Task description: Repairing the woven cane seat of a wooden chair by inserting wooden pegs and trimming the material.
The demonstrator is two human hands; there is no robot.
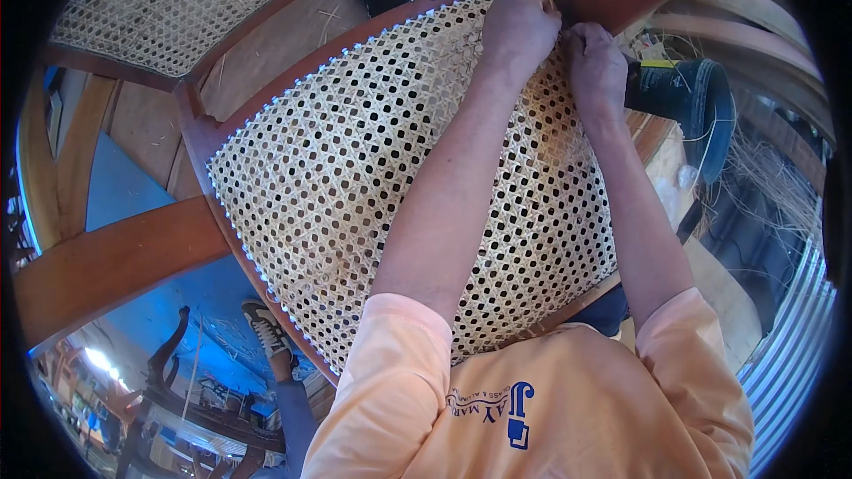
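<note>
A woven cane seat (355, 151) with rows of small holes fills the middle of the view, set in a reddish-brown wooden chair frame (355, 38). White loops of strand run along its edge. At the seat's far right corner, my left hand (522, 31) is closed, with its fingertips turned toward the frame. Just to its right, my right hand (596, 71) is also closed, its fingers pinched together beside the corner. Whatever they grip is hidden or too thin to make out. My left forearm crosses over the weave.
Another cane panel (169, 9) in a wooden frame stands at the far left. A curved wooden arm (124, 257) juts out on the left. Beyond my right hand lies a dark green container (679, 93), with loose cane strands (772, 182) near it. A person's shoe (264, 328) shows at lower left.
</note>
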